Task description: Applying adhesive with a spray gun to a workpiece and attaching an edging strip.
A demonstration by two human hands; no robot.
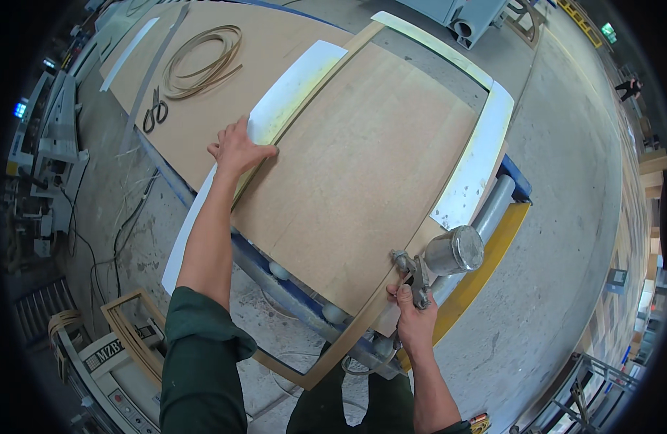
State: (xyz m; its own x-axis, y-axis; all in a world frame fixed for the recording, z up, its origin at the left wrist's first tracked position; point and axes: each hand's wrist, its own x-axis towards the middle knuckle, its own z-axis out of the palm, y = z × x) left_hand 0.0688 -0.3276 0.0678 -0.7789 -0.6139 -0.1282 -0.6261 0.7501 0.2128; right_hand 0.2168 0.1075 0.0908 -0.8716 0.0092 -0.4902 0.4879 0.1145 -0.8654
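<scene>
at lower left, dark printed lettering marks a boxy beige machine [105, 372], its far side lost in the rounded dark rim. black-handled scissors [155, 116] lie near a loose coil of thin brown strip [203, 94] on a brown board-topped worktop [196, 134]. the left hand [238, 150], thumb spread from curled fingers, rests at the left rail of a long light-brown wooden frame [348, 334] and a white strip [290, 83] tinged yellow; the forearm covers part of that strip. the frame surrounds a flat pale-brown panel [369, 173], its near end jutting past the panel's edge. the right hand [416, 325] has its fingers wrapped around a grey metal spray gun [420, 283] with a silver cylindrical cup [455, 250], mostly hiding the grip. beyond a yellow rail [467, 304], grey concrete floor [557, 239] spreads broadly rightward.
</scene>
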